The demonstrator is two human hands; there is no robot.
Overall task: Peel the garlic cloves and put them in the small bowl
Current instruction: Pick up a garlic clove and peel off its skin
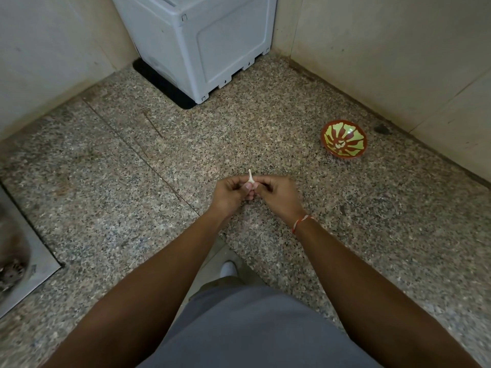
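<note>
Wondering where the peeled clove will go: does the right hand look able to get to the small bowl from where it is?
Probably yes. The small bowl sits on bare counter ahead and right of the right hand, nothing between them. That hand now pinches the garlic clove with the left hand.

Speckled polished stone counter point(265, 123), glossy glazed bowl point(343, 141), matt grey plastic box point(210, 41), papery garlic skin point(250, 179)

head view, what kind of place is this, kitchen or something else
Probably a kitchen counter in a home: a speckled granite worktop set into a tiled corner, a steel sink with a drain at the left edge, and a grey appliance standing at the back.
</note>
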